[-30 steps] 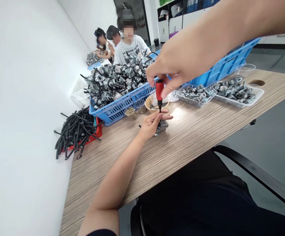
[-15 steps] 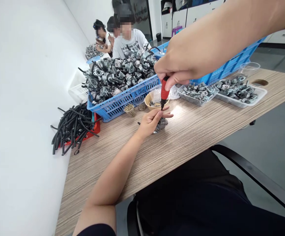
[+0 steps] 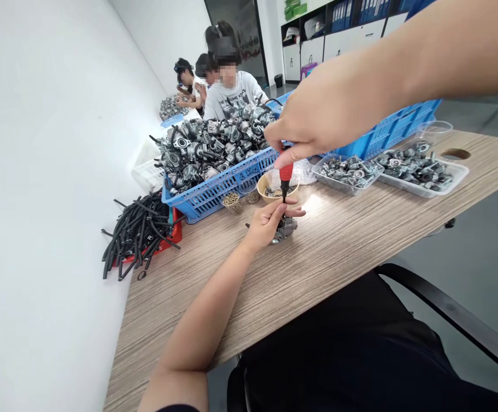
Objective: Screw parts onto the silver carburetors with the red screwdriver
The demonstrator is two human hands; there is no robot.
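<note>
A red-handled screwdriver [image 3: 286,173] stands almost upright, tip down, in my right hand [image 3: 317,117], whose fingers close round the top of its handle. Below it a grey metal carburetor [image 3: 289,229] rests on the wooden table. My left hand [image 3: 268,222] is on this carburetor, thumb and forefinger pinched together at the screwdriver's tip while the other fingers stretch to the right. These fingers hide the spot where the tip meets the part.
Behind stands a blue basket [image 3: 214,201] heaped with carburetors. Black hoses [image 3: 135,232] fill a red tray at left. Cups of small brass parts [image 3: 232,200], a yellow bowl [image 3: 266,191] and two clear trays of metal pieces [image 3: 429,189] line the table. Co-workers [image 3: 236,94] sit beyond.
The whole view has shifted, so the scene sits slightly lower and further right. Both hands keep their places on the screwdriver and carburetor; my right hand's grip has turned slightly.
</note>
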